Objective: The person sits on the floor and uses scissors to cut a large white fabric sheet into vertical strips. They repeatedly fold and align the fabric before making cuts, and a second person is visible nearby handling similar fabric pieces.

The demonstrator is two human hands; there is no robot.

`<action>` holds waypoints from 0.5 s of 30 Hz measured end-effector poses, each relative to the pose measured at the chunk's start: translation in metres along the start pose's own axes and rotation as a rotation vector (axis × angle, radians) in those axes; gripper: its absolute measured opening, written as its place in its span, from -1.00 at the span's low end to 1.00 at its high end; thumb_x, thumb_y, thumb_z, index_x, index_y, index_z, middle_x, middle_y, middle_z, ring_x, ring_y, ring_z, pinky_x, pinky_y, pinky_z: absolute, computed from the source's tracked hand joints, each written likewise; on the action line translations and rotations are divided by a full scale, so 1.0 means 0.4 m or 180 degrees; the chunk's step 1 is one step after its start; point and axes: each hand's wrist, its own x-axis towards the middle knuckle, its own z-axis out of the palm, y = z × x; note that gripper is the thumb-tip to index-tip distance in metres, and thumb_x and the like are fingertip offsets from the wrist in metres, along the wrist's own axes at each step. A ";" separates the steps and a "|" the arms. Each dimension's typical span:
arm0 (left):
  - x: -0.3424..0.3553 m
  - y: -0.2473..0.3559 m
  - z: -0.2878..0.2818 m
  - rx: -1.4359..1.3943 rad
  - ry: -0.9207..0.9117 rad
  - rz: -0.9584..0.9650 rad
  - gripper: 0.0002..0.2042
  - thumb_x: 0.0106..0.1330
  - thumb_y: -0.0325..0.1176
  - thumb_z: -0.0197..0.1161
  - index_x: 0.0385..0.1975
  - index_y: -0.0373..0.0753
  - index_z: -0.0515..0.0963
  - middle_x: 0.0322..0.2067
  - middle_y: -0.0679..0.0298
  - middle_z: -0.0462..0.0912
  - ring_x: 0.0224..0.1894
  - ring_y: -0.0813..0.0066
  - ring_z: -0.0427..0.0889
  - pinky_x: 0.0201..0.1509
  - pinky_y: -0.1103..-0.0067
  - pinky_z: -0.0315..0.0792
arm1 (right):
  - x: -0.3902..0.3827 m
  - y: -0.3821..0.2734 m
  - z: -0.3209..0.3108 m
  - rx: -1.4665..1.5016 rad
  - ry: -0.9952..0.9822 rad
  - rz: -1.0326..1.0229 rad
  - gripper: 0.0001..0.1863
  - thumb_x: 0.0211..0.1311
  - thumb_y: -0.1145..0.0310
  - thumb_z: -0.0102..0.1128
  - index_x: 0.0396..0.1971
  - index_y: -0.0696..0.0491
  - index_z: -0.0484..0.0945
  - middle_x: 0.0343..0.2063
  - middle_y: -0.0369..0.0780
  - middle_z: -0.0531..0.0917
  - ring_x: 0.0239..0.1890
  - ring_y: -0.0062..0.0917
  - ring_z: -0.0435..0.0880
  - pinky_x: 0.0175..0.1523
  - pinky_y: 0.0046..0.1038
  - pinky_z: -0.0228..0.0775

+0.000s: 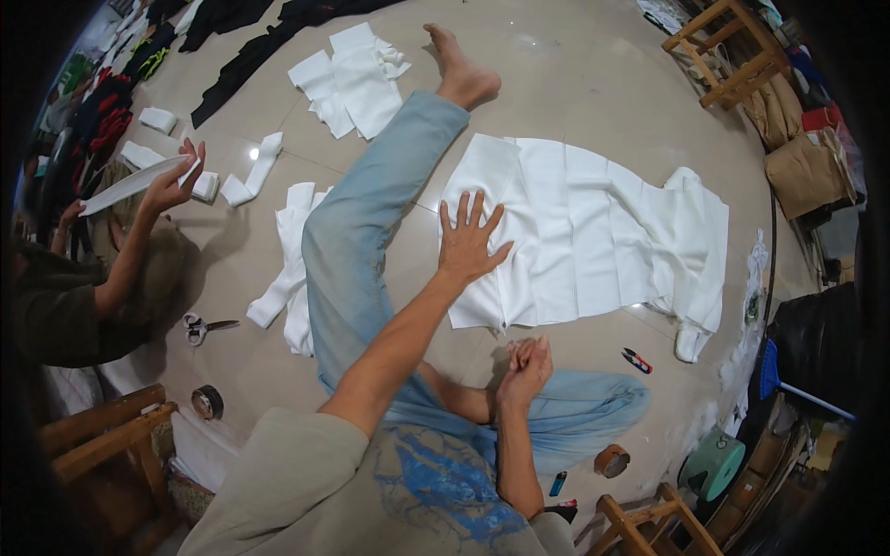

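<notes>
Left hand (471, 243) lies flat on white cloth (589, 246), fingers spread — light, even pressure should best limit puckering; right hand (526, 372) curls nearby, grip unclear.

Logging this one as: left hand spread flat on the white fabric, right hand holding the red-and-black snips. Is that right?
Not quite: the right hand isn't holding the red-and-black snips; the head view shows them lying on the floor, off to its right. The left hand is indeed spread flat on the white fabric.
</notes>
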 end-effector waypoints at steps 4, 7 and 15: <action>0.002 -0.002 0.011 0.0099 0.0045 -0.0069 -0.30 0.27 0.26 0.07 0.35 0.01 0.34 0.41 -0.02 0.12 0.48 -0.07 -0.06 0.41 -0.19 -0.26 | -0.124 -0.028 -0.123 -0.1569 0.0355 -0.0076 -0.53 0.52 0.15 -0.05 -0.64 -0.01 0.16 -0.69 -0.38 0.21 -0.61 -0.69 0.16 -0.42 -0.60 0.21; 0.024 -0.014 0.013 0.0193 0.0226 -0.0220 -0.29 0.27 0.27 0.07 0.35 -0.02 0.34 0.41 -0.04 0.13 0.47 -0.07 -0.02 0.41 -0.18 -0.22 | -0.233 -0.087 -0.179 -0.1389 -0.0309 -0.0264 -0.56 0.53 0.16 -0.07 -0.61 0.03 0.25 -0.67 -0.34 0.32 -0.59 -0.69 0.26 -0.46 -0.61 0.18; 0.037 -0.024 -0.030 -0.0234 0.0179 0.0003 -0.29 0.32 0.16 0.11 0.39 -0.11 0.26 0.44 -0.08 0.02 0.49 -0.13 -0.08 0.45 -0.13 -0.27 | -0.074 -0.092 -0.089 -0.1939 -0.0991 -0.0509 -0.72 0.51 0.41 -0.18 -0.17 0.29 0.50 -0.17 -0.09 0.57 -0.27 -0.49 0.63 -0.23 -0.52 0.48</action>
